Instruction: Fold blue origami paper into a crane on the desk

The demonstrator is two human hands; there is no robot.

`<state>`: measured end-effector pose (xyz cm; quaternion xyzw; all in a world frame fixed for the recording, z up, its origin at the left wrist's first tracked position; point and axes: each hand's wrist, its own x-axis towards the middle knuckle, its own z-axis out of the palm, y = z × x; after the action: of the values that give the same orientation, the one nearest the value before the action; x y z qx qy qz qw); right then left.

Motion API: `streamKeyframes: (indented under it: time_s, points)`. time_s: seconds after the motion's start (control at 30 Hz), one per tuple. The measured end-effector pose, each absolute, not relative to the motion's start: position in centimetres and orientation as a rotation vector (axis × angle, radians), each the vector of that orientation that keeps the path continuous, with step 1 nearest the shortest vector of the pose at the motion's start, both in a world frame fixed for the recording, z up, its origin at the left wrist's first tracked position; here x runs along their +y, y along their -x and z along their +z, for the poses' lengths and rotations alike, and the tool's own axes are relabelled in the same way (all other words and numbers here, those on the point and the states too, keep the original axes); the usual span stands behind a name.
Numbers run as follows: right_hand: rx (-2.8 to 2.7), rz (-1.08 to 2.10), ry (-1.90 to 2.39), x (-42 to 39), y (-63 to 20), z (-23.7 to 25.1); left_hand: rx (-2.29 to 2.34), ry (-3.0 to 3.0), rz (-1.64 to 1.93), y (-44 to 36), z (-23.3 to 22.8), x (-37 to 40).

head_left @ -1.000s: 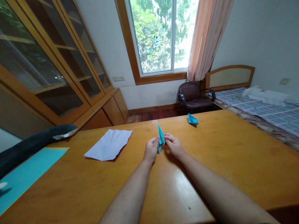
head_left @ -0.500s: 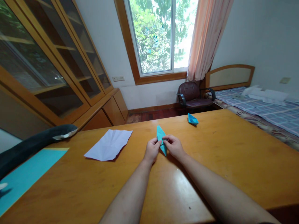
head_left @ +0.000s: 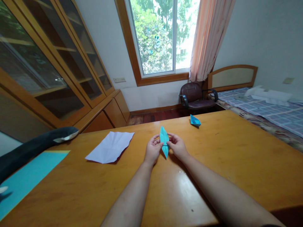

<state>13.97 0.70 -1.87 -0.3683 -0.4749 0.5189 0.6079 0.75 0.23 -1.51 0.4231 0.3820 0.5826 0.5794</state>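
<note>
Left hand (head_left: 152,149) is pinching the left edge of the folded teal paper (head_left: 164,140), fingers closed on it. The paper's long axis is running near to far, tips pointing both ways, above the table (head_left: 224,151). Right hand (head_left: 178,147) is pinching its right edge likewise; paper is sitting between both grips.
</note>
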Motion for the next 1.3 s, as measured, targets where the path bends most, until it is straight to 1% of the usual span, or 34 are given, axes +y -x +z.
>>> streamKeyframes:
  time_s: [0.27,0.5,0.7,0.97,1.2,1.3]
  points:
    - [-1.095,1.201,0.891,0.81,-14.43,-2.05,0.957,-1.058,1.404,-0.61,-1.54,0.26]
    - [-1.175,1.263,0.919,0.6,-14.41,-2.04,0.948,-1.112,1.319,-0.51,-1.38,0.12]
    - [-1.127,1.316,0.92,0.39,-14.1,-1.51,0.987,-1.049,1.306,-0.72,-1.53,0.12]
    - [-1.02,1.401,0.893,0.26,-14.2,-1.36,0.866,-0.888,1.214,-0.8,-1.45,-0.09]
    - [-0.968,1.496,0.876,0.34,-14.23,-1.51,1.0,-1.012,1.331,-0.66,-1.36,0.32]
    - [-0.959,1.489,0.885,0.44,-14.23,-1.67,1.01,-1.056,1.354,-0.62,-1.16,0.31]
